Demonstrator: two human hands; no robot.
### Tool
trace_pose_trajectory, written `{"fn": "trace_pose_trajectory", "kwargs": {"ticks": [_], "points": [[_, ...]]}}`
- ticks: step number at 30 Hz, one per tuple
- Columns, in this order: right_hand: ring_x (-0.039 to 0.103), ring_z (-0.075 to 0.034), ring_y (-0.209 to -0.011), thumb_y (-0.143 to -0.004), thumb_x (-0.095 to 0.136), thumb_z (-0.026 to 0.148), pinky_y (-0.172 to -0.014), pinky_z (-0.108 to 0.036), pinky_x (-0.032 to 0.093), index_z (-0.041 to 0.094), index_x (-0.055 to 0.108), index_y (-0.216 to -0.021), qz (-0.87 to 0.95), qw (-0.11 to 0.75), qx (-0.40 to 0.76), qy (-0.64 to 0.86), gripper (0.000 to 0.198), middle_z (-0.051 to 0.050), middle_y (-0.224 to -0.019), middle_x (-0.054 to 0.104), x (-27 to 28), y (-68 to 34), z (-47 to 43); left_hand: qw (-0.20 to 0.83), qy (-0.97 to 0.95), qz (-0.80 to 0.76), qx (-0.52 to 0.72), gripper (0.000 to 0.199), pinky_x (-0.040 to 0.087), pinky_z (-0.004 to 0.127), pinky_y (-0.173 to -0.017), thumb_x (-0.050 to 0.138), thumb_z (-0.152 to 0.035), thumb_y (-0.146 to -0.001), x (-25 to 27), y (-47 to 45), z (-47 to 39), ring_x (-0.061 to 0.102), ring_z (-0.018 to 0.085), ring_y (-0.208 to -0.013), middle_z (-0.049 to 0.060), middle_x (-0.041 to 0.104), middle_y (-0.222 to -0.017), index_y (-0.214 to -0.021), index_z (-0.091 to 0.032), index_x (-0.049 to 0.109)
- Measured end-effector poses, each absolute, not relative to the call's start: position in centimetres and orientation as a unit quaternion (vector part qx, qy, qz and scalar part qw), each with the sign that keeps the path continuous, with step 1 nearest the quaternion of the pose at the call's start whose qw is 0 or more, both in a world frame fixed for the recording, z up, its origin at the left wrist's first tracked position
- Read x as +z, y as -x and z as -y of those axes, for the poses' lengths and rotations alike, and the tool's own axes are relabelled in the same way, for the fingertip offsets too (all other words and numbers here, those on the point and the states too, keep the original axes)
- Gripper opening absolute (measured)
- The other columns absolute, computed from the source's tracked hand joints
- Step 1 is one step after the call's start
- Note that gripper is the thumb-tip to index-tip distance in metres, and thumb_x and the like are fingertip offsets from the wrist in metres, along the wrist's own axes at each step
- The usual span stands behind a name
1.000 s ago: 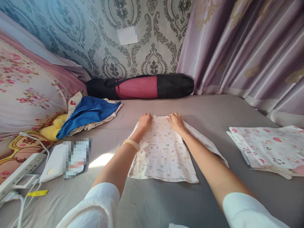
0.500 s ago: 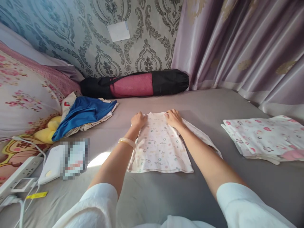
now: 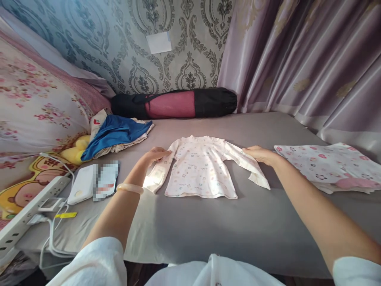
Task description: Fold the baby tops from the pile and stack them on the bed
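Observation:
A small long-sleeved shirt (image 3: 201, 171), white with tiny coloured prints, lies spread on the grey sheet with its collar away from me. My left hand (image 3: 156, 154), with a pale bangle on the wrist, is closed on the outer edge of the left sleeve, partway along it. On the other side my right hand (image 3: 260, 155) pinches the right sleeve by its upper edge, and that cuff hangs out towards the lower right. My left hand and forearm cover a little of the left sleeve.
To the right lies a folded white print cloth (image 3: 330, 167). Clothes with a blue piece (image 3: 119, 131) on top sit at left, near a yellow plush (image 3: 77, 149). A phone (image 3: 106, 180), white power bank (image 3: 83, 182) and power strip (image 3: 32, 216) lie closer. Behind is a black-and-pink roll bag (image 3: 171, 104).
My hands have moved apart from the shirt's shoulders to its two sleeves. Both sleeves now stretch outwards. The view has shifted slightly.

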State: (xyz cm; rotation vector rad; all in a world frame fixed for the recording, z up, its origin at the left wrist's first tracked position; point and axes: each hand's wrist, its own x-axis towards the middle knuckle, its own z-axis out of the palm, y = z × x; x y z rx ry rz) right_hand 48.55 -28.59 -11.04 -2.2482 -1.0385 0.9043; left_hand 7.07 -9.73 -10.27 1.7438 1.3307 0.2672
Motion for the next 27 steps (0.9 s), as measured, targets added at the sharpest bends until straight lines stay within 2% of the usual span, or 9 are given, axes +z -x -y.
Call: {"fn": "trace_pose_trajectory", "kwargs": {"ticks": [2, 6, 11, 16, 19, 21, 23, 25, 27], "points": [[0.071, -0.022, -0.082, -0.085, 0.064, 0.039, -0.073, -0.03, 0.057, 0.018, 0.073, -0.093, 0.355, 0.258, 0.391, 0.809, 0.024, -0.008, -0.091, 0.076, -11.0, -49.1, 30.5, 0.456, -0.71, -0.529, 0.086, 0.051, 0.03, 0.026, -0.053, 0.078, -0.064, -0.054, -9.8, -6.0, 10.6, 0.039, 0.011, -0.052, -0.004, 0.042, -0.051, -0.058, -0.018, 0.056], [0.069, -0.019, -0.081, -0.08, 0.069, 0.037, -0.074, -0.027, 0.056, 0.019, 0.072, -0.09, 0.349, 0.283, 0.475, 0.756, 0.02, -0.006, -0.087, 0.074, -10.4, -49.6, 33.7, 0.459, -0.715, -0.524, 0.053, 0.044, 0.032, 0.026, -0.054, 0.081, -0.056, -0.053, -9.4, -3.4, 12.0, 0.044, 0.013, -0.057, -0.003, 0.048, -0.058, -0.062, -0.019, 0.06], [0.068, -0.018, -0.078, -0.073, 0.073, 0.036, -0.075, -0.026, 0.055, 0.02, 0.068, -0.081, 0.358, 0.304, 0.497, 0.73, 0.019, -0.005, -0.082, 0.073, -10.4, -49.9, 34.6, 0.467, -0.715, -0.516, 0.063, 0.034, 0.037, 0.026, -0.056, 0.076, -0.048, -0.057, -9.9, -0.7, 12.0, 0.049, 0.015, -0.06, -0.002, 0.052, -0.061, -0.066, -0.019, 0.06], [0.064, -0.016, -0.069, -0.07, 0.072, 0.04, -0.066, -0.026, 0.052, 0.02, 0.068, -0.085, 0.371, 0.345, 0.395, 0.766, 0.026, -0.002, -0.076, 0.072, -10.4, -51.3, 32.6, 0.364, -0.708, -0.584, 0.158, 0.029, 0.04, 0.028, -0.055, 0.061, -0.042, -0.066, -10.2, -0.1, 9.1, 0.057, 0.02, -0.062, 0.001, 0.058, -0.062, -0.082, -0.017, 0.065], [0.066, -0.021, -0.081, -0.075, 0.067, 0.041, -0.075, -0.03, 0.051, 0.019, 0.072, -0.093, 0.4, 0.342, 0.295, 0.798, 0.029, -0.005, -0.087, 0.074, -9.5, -52.2, 31.4, 0.226, -0.749, -0.599, 0.171, 0.031, 0.045, 0.03, -0.062, 0.053, -0.035, -0.075, -9.5, -0.3, 7.2, 0.064, 0.026, -0.074, 0.005, 0.066, -0.069, -0.092, -0.017, 0.07], [0.066, -0.024, -0.093, -0.08, 0.061, 0.04, -0.085, -0.033, 0.048, 0.02, 0.073, -0.094, 0.452, 0.297, 0.201, 0.817, 0.027, -0.006, -0.097, 0.075, -8.7, -52.7, 30.8, 0.126, -0.774, -0.601, 0.153, 0.033, 0.047, 0.031, -0.072, 0.049, -0.031, -0.08, -9.0, -0.5, 6.4, 0.066, 0.029, -0.09, 0.008, 0.072, -0.085, -0.102, -0.02, 0.071], [0.064, -0.026, -0.101, -0.085, 0.055, 0.039, -0.091, -0.035, 0.045, 0.022, 0.074, -0.097, 0.504, 0.222, 0.104, 0.828, 0.027, -0.006, -0.105, 0.073, -8.2, -53.0, 30.6, 0.052, -0.788, -0.602, 0.118, 0.037, 0.047, 0.033, -0.081, 0.046, -0.028, -0.085, -8.5, -0.8, 5.9, 0.065, 0.03, -0.103, 0.01, 0.073, -0.104, -0.112, -0.024, 0.07], [0.063, -0.027, -0.102, -0.091, 0.048, 0.038, -0.089, -0.037, 0.045, 0.025, 0.073, -0.103, 0.532, 0.14, 0.026, 0.835, 0.031, -0.007, -0.111, 0.07, -8.2, -53.0, 30.6, -0.001, -0.797, -0.597, 0.086, 0.04, 0.045, 0.038, -0.088, 0.041, -0.028, -0.09, -8.2, -1.1, 5.8, 0.063, 0.032, -0.109, 0.011, 0.07, -0.116, -0.12, -0.027, 0.067], [0.062, -0.026, -0.098, -0.094, 0.042, 0.039, -0.082, -0.036, 0.044, 0.027, 0.071, -0.108, 0.538, 0.08, -0.024, 0.839, 0.034, -0.007, -0.114, 0.067, -8.7, -52.9, 30.7, -0.037, -0.805, -0.588, 0.063, 0.042, 0.043, 0.043, -0.091, 0.036, -0.027, -0.092, -8.3, -1.4, 5.7, 0.061, 0.033, -0.112, 0.013, 0.067, -0.12, -0.123, -0.027, 0.065]]}}
